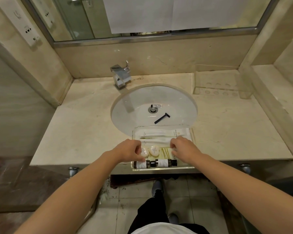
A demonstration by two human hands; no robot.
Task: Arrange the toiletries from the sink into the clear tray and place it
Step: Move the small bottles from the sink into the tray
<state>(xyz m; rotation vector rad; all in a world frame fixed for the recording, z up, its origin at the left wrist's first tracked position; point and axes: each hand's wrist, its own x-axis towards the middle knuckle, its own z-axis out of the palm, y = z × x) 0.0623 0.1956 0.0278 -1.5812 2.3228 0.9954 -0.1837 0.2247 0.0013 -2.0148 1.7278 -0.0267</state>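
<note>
The clear tray (192,132) lies on the counter's front edge, its far end over the white sink (130,102). Inside lie two long white packets (159,132), two round wrapped soaps (154,150), a packet of yellowish sticks (166,153) and two dark bottles (164,162) along the near wall. My left hand (127,150) and my right hand (183,148) hover over the tray, fingers curled, each pinching one end of the nearer white packet (156,141). A black razor (161,118) and a small tube (156,105) lie in the sink by the drain.
A chrome faucet (121,76) stands behind the sink on the left. A clear holder with round holes (223,92) sits at the back right of the marble counter (85,125). A mirror (142,17) hangs above, and my feet show on the tiled floor below.
</note>
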